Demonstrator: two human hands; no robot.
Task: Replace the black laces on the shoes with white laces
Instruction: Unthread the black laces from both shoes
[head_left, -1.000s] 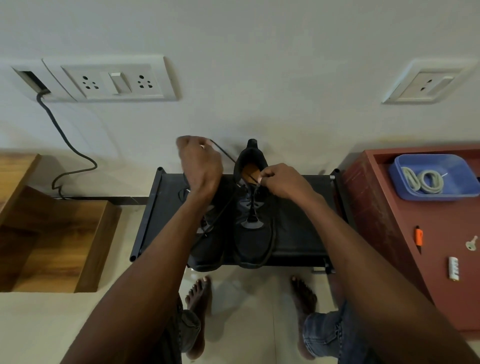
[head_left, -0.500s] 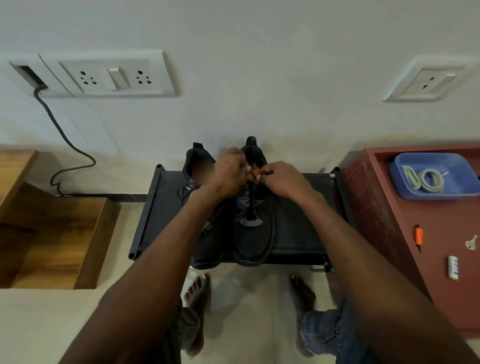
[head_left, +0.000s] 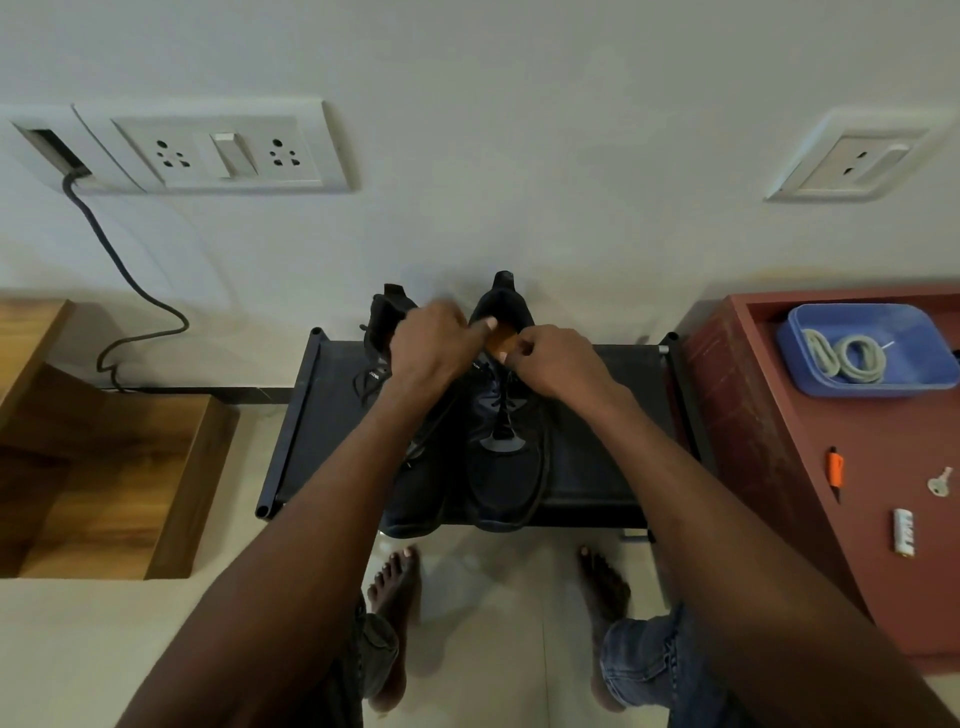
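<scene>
Two black shoes stand side by side on a low black rack (head_left: 613, 467), toes toward me. The right shoe (head_left: 506, 467) still carries its black lace (head_left: 503, 410) through the lower eyelets. My left hand (head_left: 434, 345) and my right hand (head_left: 558, 364) meet over this shoe's opening, fingers curled at the top eyelets; the right pinches the shoe's upper edge near the tongue. The left shoe (head_left: 387, 317) is mostly hidden by my left hand and forearm, loose black lace (head_left: 366, 376) hanging beside it. Coiled white laces (head_left: 844, 356) lie in a blue tray (head_left: 810, 384).
The tray sits on a red-brown cabinet (head_left: 779, 467) at the right, with an orange item (head_left: 835, 467), a key (head_left: 939, 483) and a small white object (head_left: 903, 530). A wooden step (head_left: 104, 467) is at the left. A dark cable (head_left: 140, 306) hangs from the wall socket. My bare feet are below the rack.
My left hand came down from a raised position at the left, where it pulled a black lace strand, and now meets my right hand at the top of the right shoe.
</scene>
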